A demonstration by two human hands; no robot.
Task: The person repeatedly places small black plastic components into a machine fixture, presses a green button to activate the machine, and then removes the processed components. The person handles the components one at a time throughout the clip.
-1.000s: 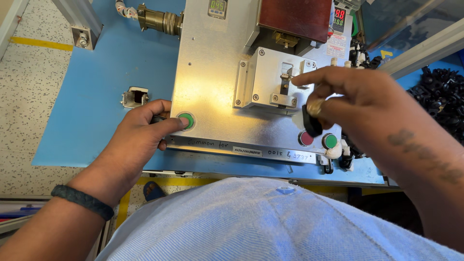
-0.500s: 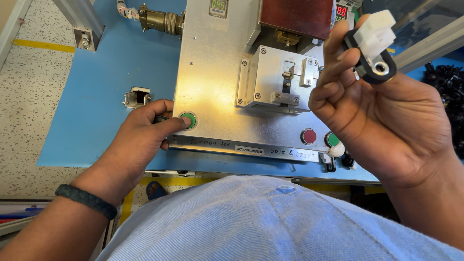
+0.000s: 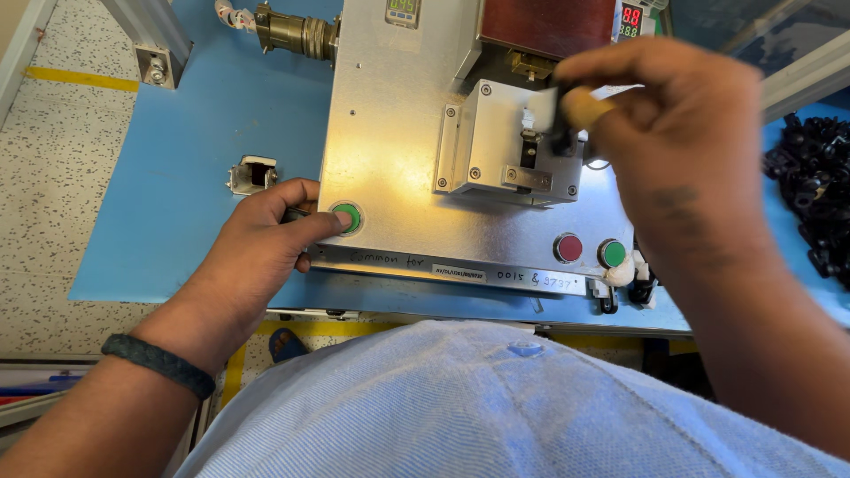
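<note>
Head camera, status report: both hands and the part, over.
Left hand thumb on green button. Right hand pinching small black-and-white part over metal fixture. Nothing in the way.

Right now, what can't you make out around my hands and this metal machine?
Head view only:
- Small part in the right hand: motion-blurred, mostly covered by fingers.
- Fixture slot: partly hidden by that hand.
- Left green button: the left hand thumb overlaps it; pressing unclear.
- Black parts pile: cut off at the right edge.
</note>
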